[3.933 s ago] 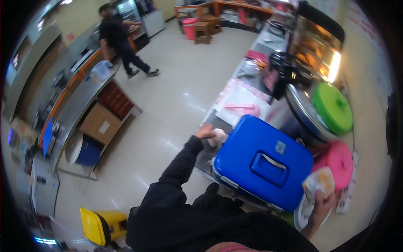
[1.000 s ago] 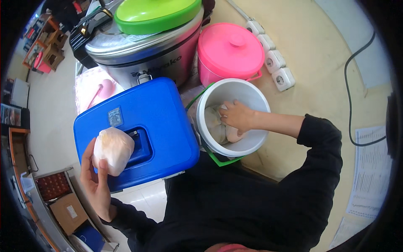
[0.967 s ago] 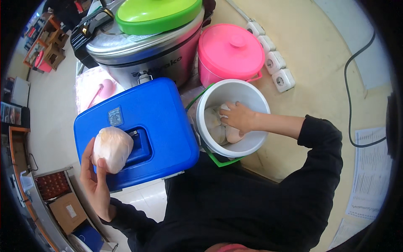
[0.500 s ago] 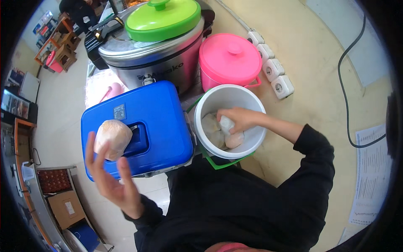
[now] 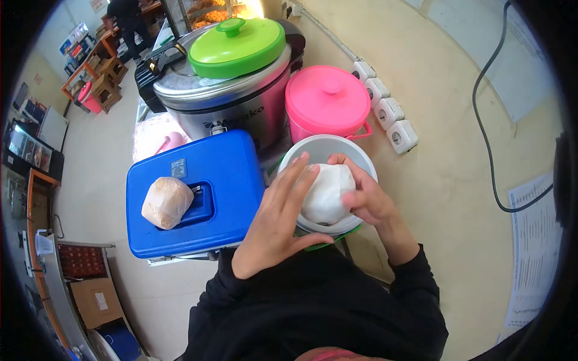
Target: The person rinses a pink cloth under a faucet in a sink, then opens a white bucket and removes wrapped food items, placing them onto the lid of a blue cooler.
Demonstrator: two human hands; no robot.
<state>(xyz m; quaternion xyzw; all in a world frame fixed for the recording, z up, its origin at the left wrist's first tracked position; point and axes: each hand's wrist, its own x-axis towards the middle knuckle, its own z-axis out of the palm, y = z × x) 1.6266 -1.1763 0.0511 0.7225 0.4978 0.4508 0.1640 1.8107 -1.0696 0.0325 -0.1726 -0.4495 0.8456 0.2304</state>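
My right hand [image 5: 365, 195] holds a white paper-wrapped bundle [image 5: 326, 192] just above the white bucket [image 5: 320, 148]. My left hand [image 5: 276, 222] reaches over the bucket's near rim with fingers spread, its fingertips touching the bundle's left side. A second wrapped bundle [image 5: 167, 202], pale brown, lies by itself on the lid of the blue cooler box [image 5: 223, 180], next to the lid's recessed handle.
A large steel rice cooker [image 5: 226, 105] with a green lid [image 5: 236, 46] stands behind the cooler. A pink lidded pot [image 5: 327, 99] sits behind the bucket, beside white wall sockets [image 5: 385, 111]. A person [image 5: 125, 11] stands far off. A cardboard box [image 5: 96, 301] is on the floor.
My left hand set the pale brown bundle on the blue cooler lid, let go and moved right to the bucket. My right hand lifted a white bundle out of the bucket.
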